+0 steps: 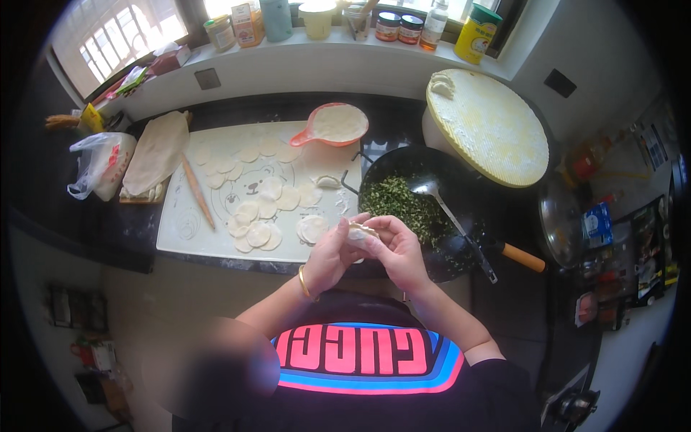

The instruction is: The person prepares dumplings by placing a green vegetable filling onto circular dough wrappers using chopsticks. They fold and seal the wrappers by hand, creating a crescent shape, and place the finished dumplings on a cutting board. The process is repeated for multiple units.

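Observation:
Between my two hands, just in front of the counter's near edge, is a folded dumpling (362,232). My left hand (332,252) holds its left end, and my right hand (394,247) has its thumb and fingers along the other side. Just beyond them, a finished dumpling (329,181) rests on the pale mat (173,234). Round dough wrappers (270,189) lie spread over the mat, and a small stack of wrappers (313,229) sits beside my left hand. To the right, chopped green filling (403,205) fills part of a black wok (461,252), with a metal ladle (450,216) resting in it.
A wooden rolling pin (199,193) lies on the mat near a dough sheet (155,153). A red colander of flour (338,122) stands at the mat's back edge. Behind the wok, a floured round tray (497,126) carries dumplings (441,86). The wok's handle (522,256) sticks out rightward.

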Action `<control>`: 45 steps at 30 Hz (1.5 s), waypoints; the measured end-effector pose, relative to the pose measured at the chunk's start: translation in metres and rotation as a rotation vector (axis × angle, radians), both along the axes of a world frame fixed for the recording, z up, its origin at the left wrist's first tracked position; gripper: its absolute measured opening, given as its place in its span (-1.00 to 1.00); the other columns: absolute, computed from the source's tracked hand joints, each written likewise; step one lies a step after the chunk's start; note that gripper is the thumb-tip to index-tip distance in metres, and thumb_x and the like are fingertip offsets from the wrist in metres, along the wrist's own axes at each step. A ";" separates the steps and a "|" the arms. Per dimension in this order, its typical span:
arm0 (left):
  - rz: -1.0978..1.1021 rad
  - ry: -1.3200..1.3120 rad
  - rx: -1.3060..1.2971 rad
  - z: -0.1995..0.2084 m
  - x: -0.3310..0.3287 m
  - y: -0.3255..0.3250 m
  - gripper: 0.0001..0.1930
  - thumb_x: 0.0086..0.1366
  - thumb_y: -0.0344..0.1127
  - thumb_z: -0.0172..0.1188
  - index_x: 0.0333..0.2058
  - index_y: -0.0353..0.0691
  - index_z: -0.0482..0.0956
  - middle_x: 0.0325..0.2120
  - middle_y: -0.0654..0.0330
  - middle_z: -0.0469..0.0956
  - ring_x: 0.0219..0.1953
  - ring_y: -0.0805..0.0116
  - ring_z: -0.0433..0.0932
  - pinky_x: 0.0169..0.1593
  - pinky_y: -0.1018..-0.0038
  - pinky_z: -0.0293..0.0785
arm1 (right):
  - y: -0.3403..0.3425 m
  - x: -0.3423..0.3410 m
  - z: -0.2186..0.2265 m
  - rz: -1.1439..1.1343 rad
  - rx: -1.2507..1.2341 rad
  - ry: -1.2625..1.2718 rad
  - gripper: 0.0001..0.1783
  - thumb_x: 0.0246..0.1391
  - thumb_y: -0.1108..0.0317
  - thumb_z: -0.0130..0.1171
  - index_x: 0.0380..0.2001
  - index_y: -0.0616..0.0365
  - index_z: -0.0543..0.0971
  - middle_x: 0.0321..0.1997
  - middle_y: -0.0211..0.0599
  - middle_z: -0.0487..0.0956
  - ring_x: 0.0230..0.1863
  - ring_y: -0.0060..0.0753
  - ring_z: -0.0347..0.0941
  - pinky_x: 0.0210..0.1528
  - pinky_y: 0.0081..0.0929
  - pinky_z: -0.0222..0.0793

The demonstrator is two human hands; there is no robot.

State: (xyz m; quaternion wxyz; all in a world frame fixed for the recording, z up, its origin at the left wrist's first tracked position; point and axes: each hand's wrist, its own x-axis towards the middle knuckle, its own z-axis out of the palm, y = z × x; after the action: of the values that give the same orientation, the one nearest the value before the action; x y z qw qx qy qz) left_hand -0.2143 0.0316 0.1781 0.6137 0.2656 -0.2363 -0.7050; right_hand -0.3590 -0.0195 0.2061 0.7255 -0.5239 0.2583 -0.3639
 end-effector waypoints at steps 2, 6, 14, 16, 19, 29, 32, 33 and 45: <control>0.015 0.077 0.069 0.007 -0.008 0.002 -0.42 0.38 0.06 -0.31 0.15 -0.32 0.14 -0.02 0.05 0.37 -0.01 0.26 0.42 0.10 0.34 0.34 | -0.004 0.005 -0.006 -0.089 -0.259 0.097 -0.75 0.06 0.51 0.11 -0.15 0.26 0.45 -0.17 -0.21 0.51 -0.17 -0.41 0.48 -0.14 -0.54 0.45; 0.005 0.231 0.080 0.005 -0.006 -0.002 -0.39 0.37 0.12 -0.36 0.11 -0.31 0.21 -0.05 0.08 0.39 0.01 0.25 0.40 0.14 0.30 0.29 | -0.002 0.004 0.007 -0.326 -0.772 0.496 -0.76 -0.13 0.51 0.24 -0.29 0.19 0.54 -0.22 -0.21 0.51 -0.19 -0.30 0.44 -0.17 -0.49 0.36; 0.099 0.399 -0.013 -0.004 -0.009 -0.006 -0.35 0.34 0.16 -0.33 0.06 -0.38 0.22 -0.02 -0.05 0.37 0.05 0.18 0.36 0.17 0.26 0.21 | 0.001 0.010 -0.006 -0.564 -1.140 0.494 -0.75 -0.31 0.49 0.33 -0.41 0.16 0.61 -0.18 -0.18 0.50 -0.15 -0.17 0.38 -0.11 -0.34 0.27; 0.141 0.355 0.010 0.000 -0.013 -0.005 -0.35 0.34 0.16 -0.34 0.06 -0.38 0.23 -0.03 -0.04 0.37 0.05 0.18 0.35 0.17 0.26 0.22 | 0.000 0.012 -0.006 -0.566 -1.144 0.493 -0.74 -0.32 0.48 0.34 -0.40 0.16 0.62 -0.17 -0.18 0.50 -0.15 -0.17 0.38 -0.10 -0.34 0.27; 0.175 0.335 0.024 0.006 -0.017 -0.006 -0.37 0.35 0.14 -0.38 0.04 -0.37 0.24 -0.07 0.00 0.38 0.01 0.21 0.37 0.14 0.30 0.25 | 0.000 0.014 -0.006 -0.561 -1.176 0.492 -0.73 -0.33 0.46 0.34 -0.40 0.16 0.62 -0.16 -0.19 0.51 -0.15 -0.17 0.37 -0.10 -0.34 0.26; 0.108 0.385 -0.021 0.010 -0.017 -0.004 -0.36 0.36 0.13 -0.45 0.03 -0.37 0.26 -0.09 0.01 0.40 -0.01 0.24 0.39 0.14 0.32 0.27 | -0.002 0.015 -0.005 -0.544 -1.197 0.405 -0.79 -0.34 0.51 0.31 -0.48 0.13 0.62 -0.17 -0.24 0.53 -0.16 -0.19 0.38 -0.14 -0.37 0.29; 0.060 0.387 -0.046 0.016 -0.017 -0.002 -0.35 0.36 0.15 -0.47 0.03 -0.36 0.25 -0.08 0.01 0.40 0.00 0.25 0.39 0.14 0.32 0.26 | -0.002 0.015 -0.004 -0.552 -1.191 0.381 -0.80 -0.34 0.53 0.31 -0.50 0.12 0.62 -0.18 -0.25 0.53 -0.16 -0.20 0.38 -0.13 -0.38 0.29; 0.061 0.383 -0.041 0.016 -0.017 -0.002 -0.35 0.36 0.14 -0.47 0.03 -0.36 0.25 -0.07 0.02 0.40 0.00 0.25 0.39 0.15 0.32 0.26 | -0.002 0.015 -0.004 -0.554 -1.194 0.378 -0.81 -0.34 0.53 0.30 -0.50 0.12 0.61 -0.19 -0.26 0.54 -0.16 -0.20 0.39 -0.13 -0.38 0.29; 0.078 0.363 0.006 0.022 -0.015 0.001 -0.39 0.37 0.12 -0.40 0.07 -0.32 0.23 -0.06 0.07 0.40 0.01 0.27 0.37 0.14 0.30 0.26 | 0.001 -0.004 -0.004 -0.559 -1.363 0.427 -0.78 0.01 0.30 0.12 -0.32 0.16 0.62 -0.03 -0.12 0.49 -0.10 -0.16 0.35 -0.04 -0.33 0.22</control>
State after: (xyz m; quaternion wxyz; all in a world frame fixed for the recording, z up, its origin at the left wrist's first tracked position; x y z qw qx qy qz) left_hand -0.2298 0.0329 0.2002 0.6724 0.1447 -0.1094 -0.7177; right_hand -0.3631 -0.0187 0.2019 0.0572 -0.8296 0.2343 -0.5035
